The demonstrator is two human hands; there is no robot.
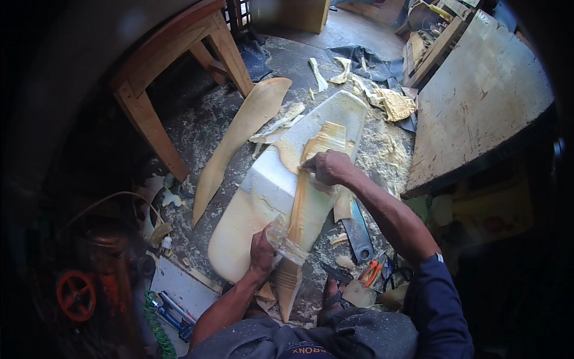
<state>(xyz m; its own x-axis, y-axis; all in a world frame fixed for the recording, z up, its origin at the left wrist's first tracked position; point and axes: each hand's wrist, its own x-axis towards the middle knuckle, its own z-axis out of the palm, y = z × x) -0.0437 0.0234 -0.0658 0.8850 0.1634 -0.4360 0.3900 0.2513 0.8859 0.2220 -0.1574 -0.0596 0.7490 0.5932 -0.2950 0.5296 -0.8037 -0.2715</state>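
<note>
A long, tapering yellowish foam piece (302,200) with ridged cuts lies slantwise over a rounded white-and-cream foam slab (239,224). Its pointed lower end reaches toward my feet. My right hand (329,167) is closed at the foam piece's upper part, fingertips curled at its left edge. Lower down, my left hand (261,251) grips a pale, translucent flat piece (287,240) that lies across the long foam piece; its exact kind is unclear. Left of the slab rests a smooth, curved foam piece (245,131).
A wooden stool (167,54) stands at the upper left, and a large board (478,96) leans at the right. Beside the slab lie a wide metal blade (357,233) and orange-handled pliers (372,272). Foam scraps (394,105) and dust cover the floor. A red handwheel (76,295) is at lower left.
</note>
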